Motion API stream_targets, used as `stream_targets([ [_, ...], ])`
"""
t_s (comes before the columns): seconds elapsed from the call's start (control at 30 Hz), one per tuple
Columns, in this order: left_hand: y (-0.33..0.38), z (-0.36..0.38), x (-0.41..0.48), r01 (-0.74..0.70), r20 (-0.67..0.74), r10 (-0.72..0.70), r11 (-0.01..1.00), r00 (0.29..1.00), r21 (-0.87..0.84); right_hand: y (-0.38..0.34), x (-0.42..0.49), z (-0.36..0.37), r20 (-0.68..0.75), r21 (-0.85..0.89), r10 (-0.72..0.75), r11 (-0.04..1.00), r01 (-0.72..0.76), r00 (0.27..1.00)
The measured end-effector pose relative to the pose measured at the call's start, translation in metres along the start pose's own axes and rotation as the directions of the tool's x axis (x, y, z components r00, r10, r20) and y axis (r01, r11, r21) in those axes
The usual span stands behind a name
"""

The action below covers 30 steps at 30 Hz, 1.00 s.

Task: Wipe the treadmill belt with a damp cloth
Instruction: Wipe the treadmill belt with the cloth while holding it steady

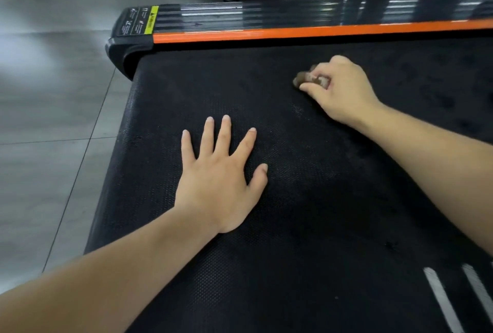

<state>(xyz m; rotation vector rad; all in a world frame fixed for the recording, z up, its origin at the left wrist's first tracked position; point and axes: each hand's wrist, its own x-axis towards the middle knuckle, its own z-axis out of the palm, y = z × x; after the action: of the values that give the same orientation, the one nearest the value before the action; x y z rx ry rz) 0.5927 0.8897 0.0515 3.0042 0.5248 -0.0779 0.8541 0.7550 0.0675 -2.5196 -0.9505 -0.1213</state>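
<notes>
In the head view, the left hand lies flat on the treadmill belt, palm down. All its fingers are straight and spread, and it holds nothing. Its bare forearm comes in from the lower left corner of the picture, and the hand rests near the middle of the belt, closer to the belt's left end.

The right hand reaches further, toward the far edge of the belt. Its fingers are curled around a small brown cloth and they grip it tightly. The cloth is bunched into a lump, only a part of it sticks out to the left of the fingers, and it touches the belt surface. Whether it is damp I cannot tell.

The belt is black with a fine dotted texture. Two white stripes are painted near its lower right corner. Along the far edge runs a black side rail with an orange strip and a warning label at its left end. Grey floor tiles lie to the left of the treadmill.
</notes>
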Motion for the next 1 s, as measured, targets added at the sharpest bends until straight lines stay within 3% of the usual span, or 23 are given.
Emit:
stream_targets([
  [0.03, 0.0, 0.0, 0.0, 0.007, 0.003, -0.007, 1.0, 1.0, 0.003, 0.005, -0.002, -0.006, -0.004, -0.015, -0.008, 1.0, 0.008, 1.0],
  [0.13, 0.001, 0.001, -0.001, 0.02, -0.004, -0.02, 1.0, 1.0, 0.002, 0.017, 0.007, -0.02, -0.17, -0.004, 0.257, 0.965, -0.261, 0.951],
  [0.17, 0.001, 0.0, -0.001, 0.022, -0.002, -0.022, 1.0, 1.0, 0.002, 0.01, 0.0, -0.017, -0.166, -0.007, 0.245, 0.968, -0.25, 0.955],
  [0.27, 0.001, -0.001, -0.001, 0.016, 0.013, -0.016, 1.0, 1.0, -0.003, -0.013, -0.038, -0.007, -0.001, -0.048, -0.022, 0.999, 0.022, 1.0],
  [0.3, 0.001, -0.001, -0.001, 0.012, 0.012, -0.012, 1.0, 1.0, -0.007, -0.007, -0.043, -0.014, 0.013, -0.081, -0.038, 0.996, 0.039, 0.999],
  [0.4, 0.0, 0.0, -0.002, 0.003, -0.001, -0.003, 1.0, 1.0, -0.021, 0.014, -0.033, -0.036, -0.14, -0.106, 0.269, 0.953, -0.285, 0.953],
  [0.43, 0.0, 0.0, -0.001, 0.002, -0.006, -0.002, 1.0, 1.0, -0.022, 0.009, -0.038, -0.035, -0.157, -0.102, 0.274, 0.951, -0.292, 0.949],
  [0.53, -0.002, 0.0, -0.003, -0.006, -0.006, 0.006, 0.999, 1.0, -0.039, -0.024, -0.083, -0.017, -0.014, -0.086, 0.011, 0.996, -0.012, 1.0],
  [0.57, -0.002, 0.0, -0.003, -0.024, -0.019, 0.023, 0.998, 1.0, -0.055, -0.023, -0.094, -0.02, 0.009, -0.082, -0.013, 0.997, 0.014, 1.0],
  [0.7, -0.002, -0.001, -0.006, -0.128, -0.085, 0.119, 0.986, 0.989, -0.11, -0.001, -0.084, -0.036, -0.196, -0.102, 0.283, 0.946, -0.306, 0.939],
  [0.83, -0.001, -0.007, -0.007, -0.125, -0.024, 0.123, 0.985, 0.992, -0.123, -0.034, -0.132, -0.023, 0.002, -0.043, 0.057, 0.997, -0.057, 0.998],
  [0.87, 0.001, -0.009, -0.007, -0.114, -0.01, 0.114, 0.986, 0.993, -0.12, -0.029, -0.134, -0.028, -0.004, -0.061, 0.076, 0.995, -0.076, 0.997],
  [0.97, 0.013, -0.017, -0.003, -0.055, 0.068, 0.064, 0.99, 0.996, -0.131, -0.009, -0.113, -0.042, -0.193, -0.082, 0.331, 0.933, -0.351, 0.924],
  [1.0, 0.021, -0.018, -0.002, -0.016, 0.095, 0.031, 0.988, 0.995, -0.153, -0.011, -0.117, -0.039, -0.194, -0.08, 0.339, 0.93, -0.359, 0.921],
])
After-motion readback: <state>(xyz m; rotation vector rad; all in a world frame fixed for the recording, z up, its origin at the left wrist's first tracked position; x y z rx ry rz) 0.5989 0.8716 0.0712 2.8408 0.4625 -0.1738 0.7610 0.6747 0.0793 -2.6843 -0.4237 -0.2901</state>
